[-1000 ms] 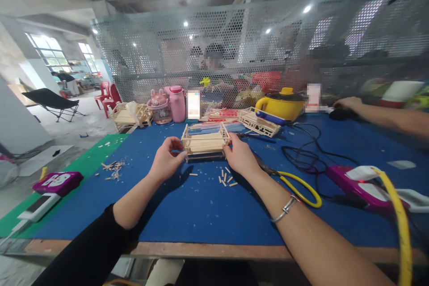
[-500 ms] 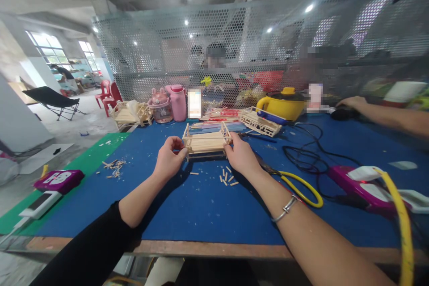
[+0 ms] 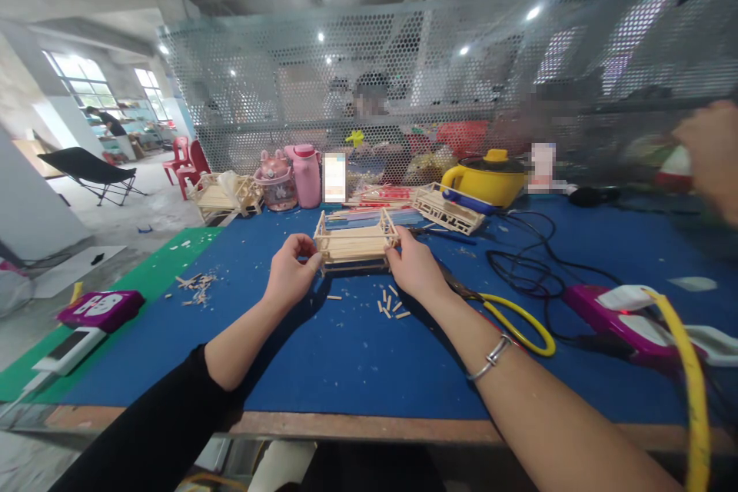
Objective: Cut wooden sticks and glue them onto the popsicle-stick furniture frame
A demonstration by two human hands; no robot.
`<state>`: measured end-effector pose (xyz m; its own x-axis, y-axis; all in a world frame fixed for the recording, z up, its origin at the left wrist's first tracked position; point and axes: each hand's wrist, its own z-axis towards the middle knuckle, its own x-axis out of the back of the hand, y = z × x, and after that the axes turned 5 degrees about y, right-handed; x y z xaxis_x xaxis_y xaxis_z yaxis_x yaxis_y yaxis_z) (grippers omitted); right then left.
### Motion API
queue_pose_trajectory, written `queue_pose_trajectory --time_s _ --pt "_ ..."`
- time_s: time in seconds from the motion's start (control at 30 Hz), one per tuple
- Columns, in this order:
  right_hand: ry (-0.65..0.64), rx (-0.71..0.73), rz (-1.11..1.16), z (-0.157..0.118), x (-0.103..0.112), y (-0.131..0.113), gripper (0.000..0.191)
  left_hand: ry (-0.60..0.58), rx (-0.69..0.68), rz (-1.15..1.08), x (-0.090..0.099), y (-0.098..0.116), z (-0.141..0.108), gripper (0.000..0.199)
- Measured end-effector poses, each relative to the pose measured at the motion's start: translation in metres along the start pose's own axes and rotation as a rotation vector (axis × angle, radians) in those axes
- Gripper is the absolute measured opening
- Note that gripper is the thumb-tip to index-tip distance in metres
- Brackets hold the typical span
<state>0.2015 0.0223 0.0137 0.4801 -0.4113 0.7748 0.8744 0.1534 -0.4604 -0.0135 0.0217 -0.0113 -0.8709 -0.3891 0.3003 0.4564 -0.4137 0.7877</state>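
Note:
Between my two hands is a small wooden-stick model [image 3: 354, 244], shaped like a little bed with a slatted deck and railed ends. My left hand [image 3: 293, 269] grips its left end, thumb in front and fingers curled behind. The right end is pinched by my right hand [image 3: 412, 261], thumb at the near corner. Several short cut stick pieces [image 3: 389, 304] lie on the blue mat [image 3: 346, 369] just below the model. Scissors with yellow handles [image 3: 519, 323] rest partly behind my right forearm.
At the back stand a similar stick model [image 3: 448, 207], a yellow pot [image 3: 490, 178], a pink flask [image 3: 305, 177] and another stick model [image 3: 224, 196]. A purple power strip [image 3: 628, 323] with black cables lies right. Wood scraps [image 3: 197, 288] lie left. A co-worker's hand [image 3: 709, 154] is far right.
My hands and the stick model stay in nearly the same place. The co-worker's hand at far right has lifted off the black object and moved right, now blurred.

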Motion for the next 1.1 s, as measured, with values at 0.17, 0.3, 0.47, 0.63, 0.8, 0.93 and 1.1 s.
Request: queue_pose_trajectory --time_s 0.17,0.3,0.47,0.63,0.8,0.93,1.1 --pt "0.313 -0.038 -0.048 -0.009 0.017 -0.012 0.046 0.001 -0.002 -0.004 -0.001 -0.001 0.0 0.013" --pt "0.232 0.317 0.046 -0.024 0.014 -0.028 0.025 0.005 -0.016 0.013 -0.001 -0.001 -0.001 0.011" --pt "-0.131 0.46 -0.051 -0.032 -0.017 -0.041 0.041 0.023 -0.007 0.029 -0.002 0.0 -0.002 0.012" --pt "-0.167 0.499 -0.111 -0.032 -0.026 -0.041 0.043 0.041 -0.023 0.041 -0.003 0.0 -0.001 0.011" --pt "-0.168 0.508 -0.162 -0.034 -0.026 -0.043 0.045 0.052 -0.016 0.058 -0.003 0.001 -0.001 0.012" --pt "-0.17 0.51 -0.164 -0.034 -0.029 -0.046 0.046 0.06 -0.02 0.065 -0.003 0.002 -0.001 0.011" --pt "-0.177 0.508 -0.194 -0.034 -0.028 -0.049 0.045 0.058 -0.03 0.079 -0.002 0.004 -0.002 0.01"
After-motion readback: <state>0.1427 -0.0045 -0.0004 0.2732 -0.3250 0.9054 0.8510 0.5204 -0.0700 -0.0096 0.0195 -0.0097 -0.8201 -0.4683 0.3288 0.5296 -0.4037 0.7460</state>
